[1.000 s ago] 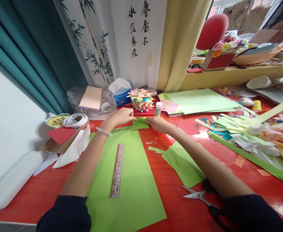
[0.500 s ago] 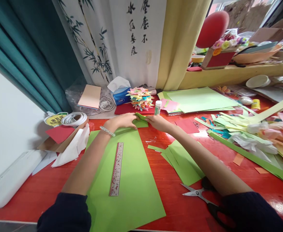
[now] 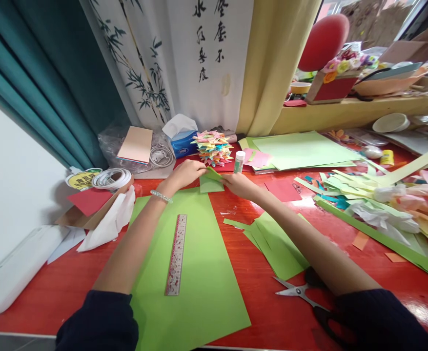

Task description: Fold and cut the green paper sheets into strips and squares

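A small folded piece of green paper [image 3: 213,173] is held between my two hands, tilted above the table's far side. My left hand [image 3: 191,171] pinches its left end, a beaded bracelet on the wrist. My right hand [image 3: 238,185] pinches the right end, close to an upright glue stick [image 3: 239,162]. Another small green piece [image 3: 210,184] lies flat beneath the folded one. Below my left forearm stretches a large green sheet [image 3: 199,292], with a patterned ruler [image 3: 176,256] on it. Open-bladed scissors [image 3: 301,292] lie partly under my right sleeve.
Green paper pieces [image 3: 277,243] lie under my right forearm. Cut strips and scraps [image 3: 382,195] pile up at the right. Behind my hands stand a folded-paper ornament [image 3: 214,147] and a tissue pack [image 3: 183,145]. Tape rolls [image 3: 112,179] sit at the left on the red table [image 3: 27,307].
My left hand has risen slightly and its fingers have drawn together at the folded paper's left end. More of the small green piece beneath shows. My right hand stays nearly in place.
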Demonstrator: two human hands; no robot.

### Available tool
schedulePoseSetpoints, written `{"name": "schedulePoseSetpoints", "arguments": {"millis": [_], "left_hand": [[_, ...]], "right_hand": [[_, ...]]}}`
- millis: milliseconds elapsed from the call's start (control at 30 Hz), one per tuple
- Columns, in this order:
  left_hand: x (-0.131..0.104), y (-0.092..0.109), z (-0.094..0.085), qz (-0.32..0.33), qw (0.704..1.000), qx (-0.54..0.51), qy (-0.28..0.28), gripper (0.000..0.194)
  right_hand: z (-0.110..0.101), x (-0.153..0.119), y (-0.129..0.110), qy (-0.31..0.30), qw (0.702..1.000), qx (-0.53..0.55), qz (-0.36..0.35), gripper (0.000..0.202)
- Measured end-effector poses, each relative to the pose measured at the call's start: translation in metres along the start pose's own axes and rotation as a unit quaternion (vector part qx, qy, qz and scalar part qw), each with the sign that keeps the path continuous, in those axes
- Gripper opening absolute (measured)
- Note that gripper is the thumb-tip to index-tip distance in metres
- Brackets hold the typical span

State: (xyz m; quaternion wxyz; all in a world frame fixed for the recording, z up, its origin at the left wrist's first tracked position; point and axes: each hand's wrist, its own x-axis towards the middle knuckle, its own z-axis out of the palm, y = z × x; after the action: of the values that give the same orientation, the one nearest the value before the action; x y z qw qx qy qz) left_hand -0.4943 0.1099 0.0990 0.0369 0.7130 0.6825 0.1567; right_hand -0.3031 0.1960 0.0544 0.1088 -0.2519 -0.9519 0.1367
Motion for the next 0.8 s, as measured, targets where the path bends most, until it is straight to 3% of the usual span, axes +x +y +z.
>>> {"name": "schedulePoseSetpoints", "arguments": {"millis": [100,167,200,267,333,433,533,633,800], "left_hand": [[0.0,0.006,-0.006,-0.143,0.979,-0.13,0.065,0.059],[-0.001,0.012,-0.011,-0.235,0.928,-0.287,0.041,0.068],[-0.001,0.016,-0.014,-0.251,0.902,-0.351,0.018,0.066],[-0.002,0.024,-0.018,-0.241,0.882,-0.406,0.003,0.057],[-0.002,0.028,-0.021,-0.21,0.9,-0.379,0.047,0.062],[0.001,0.025,-0.021,-0.123,0.929,-0.314,0.154,0.067],[0.003,0.013,-0.013,-0.033,0.932,-0.3,0.201,0.053],[0.004,0.001,0.0,-0.023,0.941,-0.289,0.174,0.041],[0.002,-0.008,0.016,-0.01,0.943,-0.318,0.093,0.04]], "right_hand": [[0.002,-0.001,-0.005,0.035,0.999,-0.001,0.012,0.036],[-0.001,-0.005,-0.013,0.068,0.998,-0.004,0.006,0.041],[-0.002,-0.007,-0.018,0.082,0.997,-0.01,-0.003,0.046],[-0.005,-0.01,-0.03,0.092,0.995,-0.023,-0.025,0.06],[-0.007,-0.011,-0.039,0.094,0.995,-0.007,-0.039,0.066],[-0.008,-0.007,-0.045,0.125,0.983,0.129,-0.039,0.073],[-0.006,0.0,-0.039,0.121,0.953,0.275,-0.024,0.092],[0.0,0.006,-0.028,0.114,0.946,0.302,-0.008,0.084],[0.011,0.008,-0.017,0.1,0.955,0.279,0.009,0.068]]}}
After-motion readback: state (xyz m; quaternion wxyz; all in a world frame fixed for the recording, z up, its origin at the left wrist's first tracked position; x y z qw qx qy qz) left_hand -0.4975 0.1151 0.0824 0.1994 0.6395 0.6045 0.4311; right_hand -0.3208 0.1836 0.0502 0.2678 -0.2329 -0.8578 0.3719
